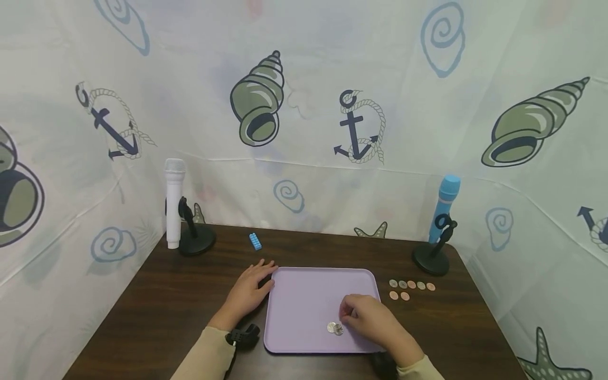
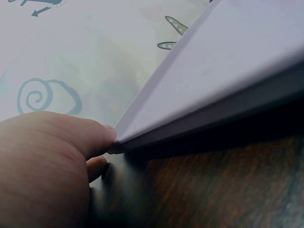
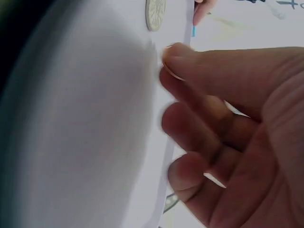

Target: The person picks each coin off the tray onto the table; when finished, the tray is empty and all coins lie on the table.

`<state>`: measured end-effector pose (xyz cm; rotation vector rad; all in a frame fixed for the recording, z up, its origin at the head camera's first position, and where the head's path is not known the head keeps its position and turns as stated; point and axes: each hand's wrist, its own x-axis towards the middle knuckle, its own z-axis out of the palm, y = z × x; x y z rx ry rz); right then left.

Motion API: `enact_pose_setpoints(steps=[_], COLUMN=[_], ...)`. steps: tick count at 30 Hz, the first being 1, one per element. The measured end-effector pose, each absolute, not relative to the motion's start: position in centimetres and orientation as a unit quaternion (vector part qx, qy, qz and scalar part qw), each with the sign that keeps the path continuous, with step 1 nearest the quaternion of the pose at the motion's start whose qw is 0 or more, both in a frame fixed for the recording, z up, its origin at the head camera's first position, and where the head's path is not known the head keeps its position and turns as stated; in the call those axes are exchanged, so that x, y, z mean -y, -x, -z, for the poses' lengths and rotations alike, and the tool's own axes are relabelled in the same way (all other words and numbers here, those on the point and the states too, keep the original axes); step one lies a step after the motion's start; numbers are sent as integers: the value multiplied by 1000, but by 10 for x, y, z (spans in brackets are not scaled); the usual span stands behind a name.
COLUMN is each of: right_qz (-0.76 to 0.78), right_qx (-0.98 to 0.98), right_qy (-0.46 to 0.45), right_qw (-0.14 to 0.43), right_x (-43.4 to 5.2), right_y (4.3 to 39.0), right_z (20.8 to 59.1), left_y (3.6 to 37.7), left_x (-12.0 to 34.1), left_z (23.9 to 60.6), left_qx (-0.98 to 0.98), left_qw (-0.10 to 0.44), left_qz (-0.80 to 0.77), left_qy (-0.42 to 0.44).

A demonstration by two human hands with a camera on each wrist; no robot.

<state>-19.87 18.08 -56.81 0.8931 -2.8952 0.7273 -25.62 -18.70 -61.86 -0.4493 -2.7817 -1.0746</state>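
Resting on the lilac tray (image 1: 309,295), two silver coins (image 1: 334,328) lie touching near its front edge, just beside the right hand (image 1: 375,319), fingers curled, holding nothing visible. Left hand (image 1: 249,290), fingers straight, touches the tray's corner. Seven coins (image 1: 410,287) lie on the table (image 1: 157,306).

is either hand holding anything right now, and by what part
The left hand touches the purple tray at its far left corner. The right hand hovers curled over the tray near two coins, holding nothing visible.

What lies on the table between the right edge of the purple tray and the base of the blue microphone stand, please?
In the head view, loose coins lie there in two short rows on the dark wooden table, beside the purple tray and just short of the blue microphone's stand.
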Motion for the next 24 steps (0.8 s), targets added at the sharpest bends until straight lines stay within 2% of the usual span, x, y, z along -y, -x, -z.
enact_pose_setpoints(steps=[12,17,24], right_qz=[-325,-350,-367], right_qx=[916,914,898], right_qy=[-204,-154,-121], right_qw=[113,133,211], right_x=[-216,-241,-288], right_y=[197,195,197], right_z=[566,571,581], left_y=[257,257,257], left_x=[187,187,188], left_z=[620,620,622], left_qx=[920,920,919], left_qw=[66,67,70], left_qz=[357,355,358], left_qy=[151,151,153])
